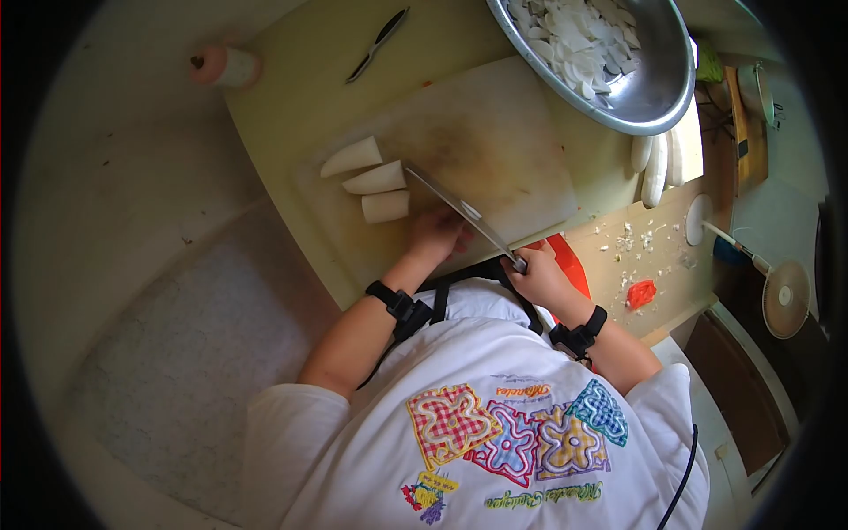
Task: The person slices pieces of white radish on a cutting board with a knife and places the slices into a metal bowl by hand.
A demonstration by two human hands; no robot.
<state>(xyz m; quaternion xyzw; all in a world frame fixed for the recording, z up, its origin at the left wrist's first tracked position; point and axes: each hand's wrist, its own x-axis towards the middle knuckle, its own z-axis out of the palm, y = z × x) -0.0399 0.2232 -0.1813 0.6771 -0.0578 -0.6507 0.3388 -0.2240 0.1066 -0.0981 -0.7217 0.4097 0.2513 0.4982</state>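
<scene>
My right hand (pixel 541 276) is wrapped round the handle of a kitchen knife (pixel 446 199), whose blade slants up and left over the white cutting board (pixel 495 115). A thin white slice (pixel 471 210) clings to the blade. Close to the blade's near side, my left hand (pixel 437 234) has its fingers curled on the board; what they hold, if anything, is hidden. Beside that hand lie three peeled white radish pieces: the nearest piece (pixel 385 207), the middle piece (pixel 374 178) and the farthest piece (pixel 352 156).
A metal bowl (pixel 658 84) of white slices (pixel 579 44) stands at the upper right. Several peeled radishes (pixel 654 172) lie below it. A peeler (pixel 378 44) and a pink bottle (pixel 228 67) are at the far left. Scraps and a red bag (pixel 641 294) lie on the floor near a fan (pixel 786 299).
</scene>
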